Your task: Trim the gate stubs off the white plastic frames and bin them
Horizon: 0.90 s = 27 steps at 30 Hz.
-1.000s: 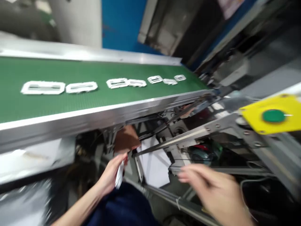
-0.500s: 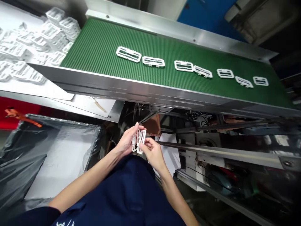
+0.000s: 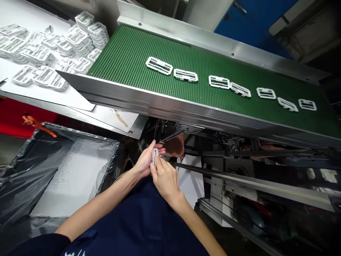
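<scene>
White slotted plastic frames (image 3: 155, 153), seemingly two pressed together, stand upright between my hands in front of my body. My left hand (image 3: 145, 160) cradles them against its palm, thumb on the near side and fingers stretched out behind. The thumb and fingers of my right hand (image 3: 166, 177) are closed over their lower end, hiding part of them. Beyond my hands, several similar white frames (image 3: 159, 66) lie spaced out along the green conveyor belt (image 3: 128, 49). Neither hand touches the belt.
Stacks of white frames (image 3: 34, 49) cover the white table (image 3: 77, 99) at left. A cutting tool with a pale handle (image 3: 122, 119) rests near its corner. A bin lined with black plastic (image 3: 112, 156) stands at lower left. Metal machine rails (image 3: 239, 181) run at right.
The two frames I held side by side have come together in my left hand. My right hand has moved left over them. The view has shifted, so the belt appears further right.
</scene>
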Available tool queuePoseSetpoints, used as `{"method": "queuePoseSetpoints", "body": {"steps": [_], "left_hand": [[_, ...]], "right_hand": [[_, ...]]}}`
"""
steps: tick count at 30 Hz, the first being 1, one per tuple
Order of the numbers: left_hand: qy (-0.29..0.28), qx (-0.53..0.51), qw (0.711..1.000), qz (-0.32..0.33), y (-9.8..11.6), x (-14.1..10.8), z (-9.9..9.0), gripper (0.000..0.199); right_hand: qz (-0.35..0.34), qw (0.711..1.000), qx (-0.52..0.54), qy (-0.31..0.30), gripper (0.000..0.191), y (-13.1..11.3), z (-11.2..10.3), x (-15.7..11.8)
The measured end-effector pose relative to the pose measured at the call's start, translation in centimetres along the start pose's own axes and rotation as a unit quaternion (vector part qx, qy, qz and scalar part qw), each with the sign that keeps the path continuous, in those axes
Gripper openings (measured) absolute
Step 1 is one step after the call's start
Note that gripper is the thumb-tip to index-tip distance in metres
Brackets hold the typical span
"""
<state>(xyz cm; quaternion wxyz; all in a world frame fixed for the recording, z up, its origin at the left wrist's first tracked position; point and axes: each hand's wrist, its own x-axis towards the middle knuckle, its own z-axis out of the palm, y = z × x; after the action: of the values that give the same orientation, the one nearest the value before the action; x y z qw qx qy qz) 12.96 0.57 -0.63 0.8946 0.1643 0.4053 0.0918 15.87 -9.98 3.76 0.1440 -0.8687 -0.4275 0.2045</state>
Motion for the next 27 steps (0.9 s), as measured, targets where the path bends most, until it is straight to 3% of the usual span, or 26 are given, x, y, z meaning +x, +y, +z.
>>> {"method": "queuePoseSetpoints", "body": {"steps": [8,12,17,20,22,24,27], "left_hand": [[-0.008,-0.008,1.000,-0.014,0.1,-0.1,-2.0,0.030],[-0.022,0.038,0.999,0.023,-0.3,-0.9,-3.0,0.037],[-0.043,0.044,0.993,0.098,0.3,-1.3,-5.2,0.032],[-0.010,-0.008,0.995,0.095,0.8,-1.9,-7.5,0.032],[0.032,-0.036,0.996,0.078,0.8,-2.6,-9.1,0.034],[0.019,-0.022,0.998,0.060,0.3,-3.7,-10.4,0.032],[-0.058,0.053,0.994,0.069,-0.6,-5.4,-11.5,0.035]], "right_hand": [[0.048,0.969,0.240,0.019,0.040,0.0,2.9,0.3],[0.050,0.960,0.275,0.016,0.041,-0.6,4.2,0.6],[-0.027,0.975,0.217,-0.034,0.049,-2.6,4.0,1.5],[-0.097,0.978,0.143,-0.113,0.047,-4.4,0.9,2.3],[-0.130,0.977,0.124,-0.116,0.033,-5.8,-2.8,3.4],[-0.151,0.979,0.124,-0.054,0.026,-7.2,-7.3,5.7],[-0.192,0.978,0.041,0.070,0.030,-8.9,-13.5,11.9]]}}
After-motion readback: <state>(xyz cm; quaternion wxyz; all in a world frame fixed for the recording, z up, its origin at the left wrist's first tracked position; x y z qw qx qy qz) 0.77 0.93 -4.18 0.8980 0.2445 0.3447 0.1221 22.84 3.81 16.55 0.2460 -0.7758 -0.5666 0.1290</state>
